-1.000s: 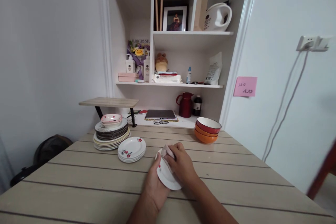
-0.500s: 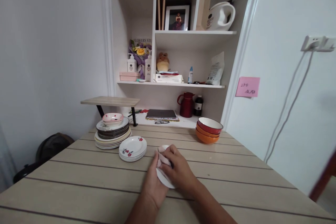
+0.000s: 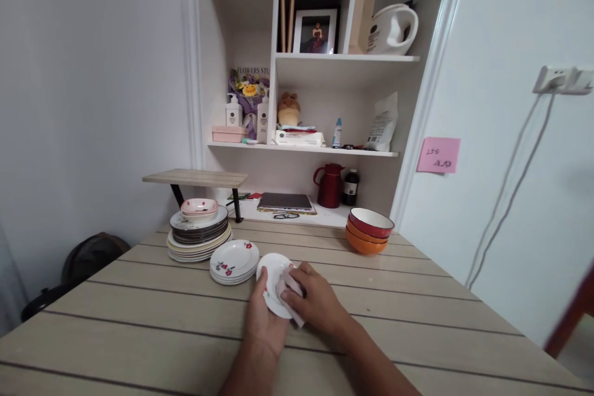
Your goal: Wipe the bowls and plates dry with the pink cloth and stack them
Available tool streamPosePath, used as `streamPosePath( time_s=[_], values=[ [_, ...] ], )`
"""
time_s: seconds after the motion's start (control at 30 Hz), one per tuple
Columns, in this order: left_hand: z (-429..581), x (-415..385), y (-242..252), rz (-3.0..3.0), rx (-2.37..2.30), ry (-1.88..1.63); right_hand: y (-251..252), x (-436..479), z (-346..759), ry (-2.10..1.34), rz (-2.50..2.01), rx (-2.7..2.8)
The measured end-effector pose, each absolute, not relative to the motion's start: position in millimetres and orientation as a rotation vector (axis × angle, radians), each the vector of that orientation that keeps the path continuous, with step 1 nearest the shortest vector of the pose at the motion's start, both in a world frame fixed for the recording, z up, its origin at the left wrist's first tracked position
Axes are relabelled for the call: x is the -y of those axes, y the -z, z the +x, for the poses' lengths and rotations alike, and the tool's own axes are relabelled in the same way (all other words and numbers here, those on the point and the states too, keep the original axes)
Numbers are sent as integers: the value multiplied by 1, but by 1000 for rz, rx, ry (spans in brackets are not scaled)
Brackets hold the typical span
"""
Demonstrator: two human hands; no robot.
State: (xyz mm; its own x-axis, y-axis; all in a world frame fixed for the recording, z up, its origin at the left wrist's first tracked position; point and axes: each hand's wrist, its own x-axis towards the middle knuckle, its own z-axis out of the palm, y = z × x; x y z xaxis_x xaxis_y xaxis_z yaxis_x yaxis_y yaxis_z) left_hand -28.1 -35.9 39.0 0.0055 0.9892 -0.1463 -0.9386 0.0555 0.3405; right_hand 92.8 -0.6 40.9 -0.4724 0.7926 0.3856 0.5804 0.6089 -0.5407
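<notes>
My left hand (image 3: pixel 265 315) grips a small white plate (image 3: pixel 273 266) from below and the left, its thumb over the rim. Bits of red pattern show on the plate, which is tilted with its face up. A crumpled pale cloth or tissue (image 3: pixel 290 288) is bunched in my right hand (image 3: pixel 316 298), its fingers curled around it. The cloth rests against the right part of the plate's face. Just left of the plate is a stack of white plates with red flowers (image 3: pixel 234 260) on the table.
A taller stack of plates (image 3: pixel 199 241), topped by small red-dotted dishes (image 3: pixel 199 207), stands at the left beside a raised wooden stand (image 3: pixel 197 178). Nested red and orange bowls (image 3: pixel 369 235) sit at the right. Behind are a laptop (image 3: pixel 284 201), glasses (image 3: pixel 286 216) and a red jug (image 3: pixel 330 185).
The plate has moved left and turned more toward me, so more of its face shows. My left hand shifted left with it; the cloth now lies over the plate's right side.
</notes>
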Motion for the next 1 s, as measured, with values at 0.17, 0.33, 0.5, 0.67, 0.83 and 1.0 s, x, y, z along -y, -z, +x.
streamPosePath(
  time_s=[0.17,0.33,0.5,0.67,0.83,1.0],
  values=[
    [-16,40,-41,173,-420,-1304,-39,-1,91,-468,-930,2105],
    [-10,41,-39,182,-439,-1242,-34,-14,97,-329,-1232,1972],
    [-22,36,-36,146,-380,-1394,-33,-14,100,-325,-1365,2067],
    [-27,36,-38,131,-404,-1507,-39,-2,95,-475,-1073,2250],
    [-15,42,-40,185,-407,-1307,-41,-2,92,-501,-930,2119],
    [-12,41,-37,202,-379,-1258,-36,-13,98,-359,-1257,1963]
  ],
)
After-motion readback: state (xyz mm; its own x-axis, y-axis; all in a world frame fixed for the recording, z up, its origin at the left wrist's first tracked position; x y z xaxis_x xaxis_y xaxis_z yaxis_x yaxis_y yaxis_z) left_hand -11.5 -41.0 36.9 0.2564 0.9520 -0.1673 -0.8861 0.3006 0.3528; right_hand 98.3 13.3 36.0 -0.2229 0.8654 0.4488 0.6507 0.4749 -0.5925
